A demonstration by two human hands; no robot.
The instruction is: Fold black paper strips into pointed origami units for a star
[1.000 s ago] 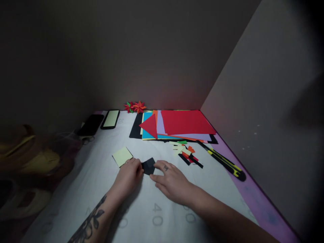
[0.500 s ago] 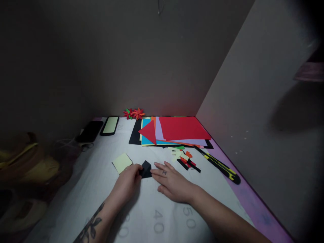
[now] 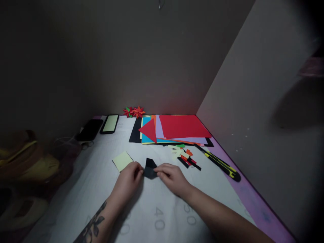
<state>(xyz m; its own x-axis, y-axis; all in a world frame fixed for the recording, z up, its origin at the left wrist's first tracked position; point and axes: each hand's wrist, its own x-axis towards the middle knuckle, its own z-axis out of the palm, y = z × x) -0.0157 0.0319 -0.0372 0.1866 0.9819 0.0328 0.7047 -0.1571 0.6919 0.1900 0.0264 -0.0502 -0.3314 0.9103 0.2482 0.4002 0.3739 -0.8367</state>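
A small folded black paper (image 3: 151, 172) is pinched between my two hands, just above or on the white work surface. My left hand (image 3: 128, 179) is closed on its left edge. Thumb and fingers of my right hand (image 3: 172, 178) grip its right edge. The paper shows a crease, with its darker upper part angled away from the lower part. A stack of pale yellow square papers (image 3: 122, 161) lies beside my left hand, with a dark edge showing beneath. Beyond my right hand is a loose pile of coloured paper strips (image 3: 184, 155).
A black and yellow utility knife (image 3: 220, 164) lies at the right. At the back are stacked coloured sheets (image 3: 183, 127), a red paper triangle (image 3: 150, 131) and two folded paper stars (image 3: 134, 112). A phone (image 3: 110, 124) and a dark device (image 3: 90, 130) lie at the back left.
My right hand has gone from fingers spread flat beside the black paper to pinching its right edge. The paper has turned and shifted slightly right, and a flap now stands up.
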